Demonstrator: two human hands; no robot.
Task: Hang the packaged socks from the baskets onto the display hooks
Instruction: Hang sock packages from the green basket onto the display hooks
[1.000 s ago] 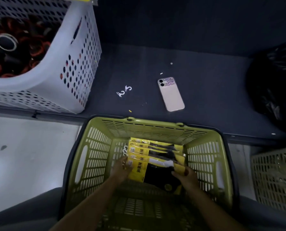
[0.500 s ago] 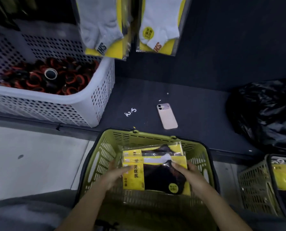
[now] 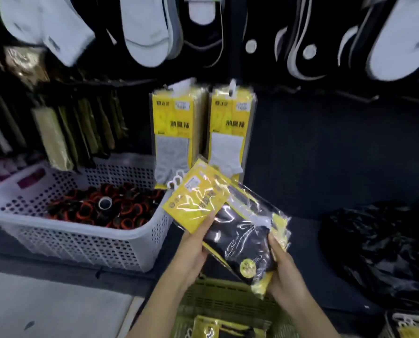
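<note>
While the left hand (image 3: 193, 251) and right hand (image 3: 284, 274) grip them, the sock packs (image 3: 230, 223) slant, hangers (image 3: 175, 182) up-left.

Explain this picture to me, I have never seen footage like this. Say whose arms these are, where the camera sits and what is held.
No machine here: a person wears a camera on the head, so this single view looks forward and down at their own bare arms. The left hand and right hand both grip a bundle of packaged black socks, fingers curled round its edges, above a green basket that holds more packs. Behind, yellow packs of grey socks hang on the display wall, with white socks higher up. At left stands a white basket of black-and-orange rolls; at right lies a black plastic bag.
</note>
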